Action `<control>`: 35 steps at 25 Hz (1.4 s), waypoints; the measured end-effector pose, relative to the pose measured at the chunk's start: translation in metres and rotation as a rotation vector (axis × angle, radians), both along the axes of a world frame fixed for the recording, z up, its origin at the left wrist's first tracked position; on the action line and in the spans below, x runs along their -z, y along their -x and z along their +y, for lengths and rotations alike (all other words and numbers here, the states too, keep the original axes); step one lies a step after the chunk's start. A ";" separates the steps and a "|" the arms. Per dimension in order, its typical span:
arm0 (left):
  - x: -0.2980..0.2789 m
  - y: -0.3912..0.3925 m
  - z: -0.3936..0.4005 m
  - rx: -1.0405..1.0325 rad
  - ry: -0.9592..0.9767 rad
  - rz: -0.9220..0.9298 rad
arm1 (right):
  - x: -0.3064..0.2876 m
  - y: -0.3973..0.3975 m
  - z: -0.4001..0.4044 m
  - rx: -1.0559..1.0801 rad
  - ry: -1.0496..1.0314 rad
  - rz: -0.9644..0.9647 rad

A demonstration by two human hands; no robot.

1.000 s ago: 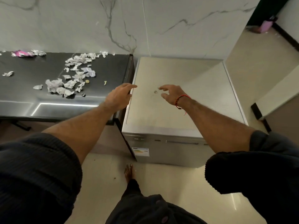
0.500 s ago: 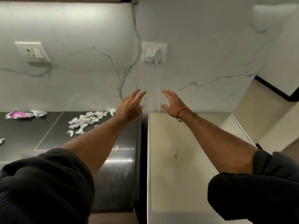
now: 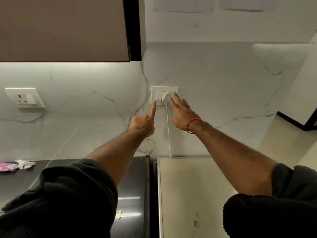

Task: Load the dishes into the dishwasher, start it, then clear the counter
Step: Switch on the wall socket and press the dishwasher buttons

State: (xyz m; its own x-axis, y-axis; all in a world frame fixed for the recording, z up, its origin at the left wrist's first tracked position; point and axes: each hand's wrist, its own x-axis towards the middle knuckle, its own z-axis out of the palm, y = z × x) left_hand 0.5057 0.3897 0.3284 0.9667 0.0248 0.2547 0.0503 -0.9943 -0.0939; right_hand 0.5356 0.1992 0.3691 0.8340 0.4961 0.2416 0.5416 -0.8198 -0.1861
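Fingers first: on the left hand (image 3: 143, 122) the index finger is sticking out straight, its tip touching the lower edge of the switch (image 3: 158, 97), while the other fingers are curling into the palm and gripping nothing. On the right hand (image 3: 182, 111) the fingers are spreading flat and loose, their tips resting at the plug (image 3: 166, 97) and the right side of the socket plate (image 3: 164, 88); they are holding nothing.

Working down by size, the dishwasher (image 3: 188, 194) is sitting low on the right, its pale top showing, just beside the dark counter (image 3: 133, 186). A white cable (image 3: 169, 133) is running from the plug down the marble wall to it.

As for risks, the left fingertip is sitting low on the rocker, so it may be sliding off or pressing the wrong half, leaving the machine dead. The right fingers may be nudging the plug loose, or creeping near its pins while power is coming on. Meanwhile a wrapper (image 3: 10, 166) and a small scrap (image 3: 119, 214) are still lying on the counter, so the clearing looks unfinished.
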 end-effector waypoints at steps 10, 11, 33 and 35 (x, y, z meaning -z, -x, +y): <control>0.018 -0.038 0.029 -0.045 -0.126 -0.064 | 0.028 -0.024 0.026 0.029 -0.006 -0.079; 0.016 -0.037 0.030 -0.045 -0.144 -0.078 | 0.029 -0.023 0.026 0.028 -0.015 -0.082; 0.026 0.074 0.004 0.065 0.095 -0.177 | 0.022 0.053 0.003 0.003 -0.116 0.139; 0.041 0.084 -0.006 0.094 0.146 -0.179 | 0.036 0.066 -0.009 0.002 -0.164 0.149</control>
